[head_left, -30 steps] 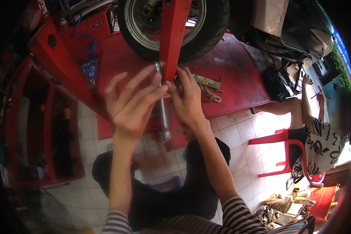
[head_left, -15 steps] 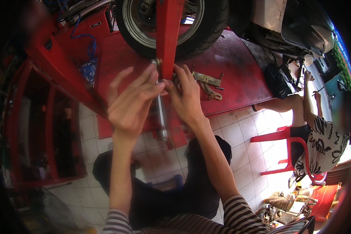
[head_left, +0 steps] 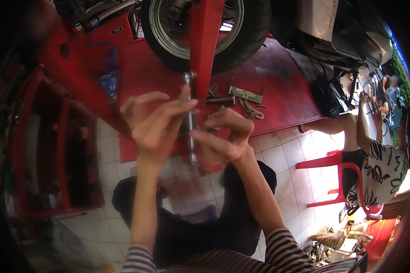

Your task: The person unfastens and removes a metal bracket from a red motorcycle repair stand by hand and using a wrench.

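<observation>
A long chrome wrench (head_left: 192, 129) has its upper end at a bolt (head_left: 193, 75) on the red post (head_left: 201, 50) and points toward me. Beside it, my left hand (head_left: 152, 120) has its fingers apart and half bent, with the fingertips at the wrench's upper part. My right hand (head_left: 228, 136) is on the other side of the wrench, fingers bent and spread, one fingertip at the shaft. Neither hand wraps round the wrench. A worn metal bracket (head_left: 246, 94), a short metal cylinder (head_left: 221, 100) and a curved metal piece (head_left: 250, 110) lie right of the post.
The red platform (head_left: 287, 91) carries a motorbike wheel (head_left: 255, 41) behind the post. Coiled blue hose (head_left: 108, 84) lies at left, by a red cabinet (head_left: 66, 159). At right a person sits on a red plastic chair (head_left: 344, 168) on white tiles (head_left: 278, 157).
My right hand has drawn back toward me from the post to the wrench's middle, uncovering the metal cylinder. My left hand stays near the wrench's upper part. The whole view shifts slightly.
</observation>
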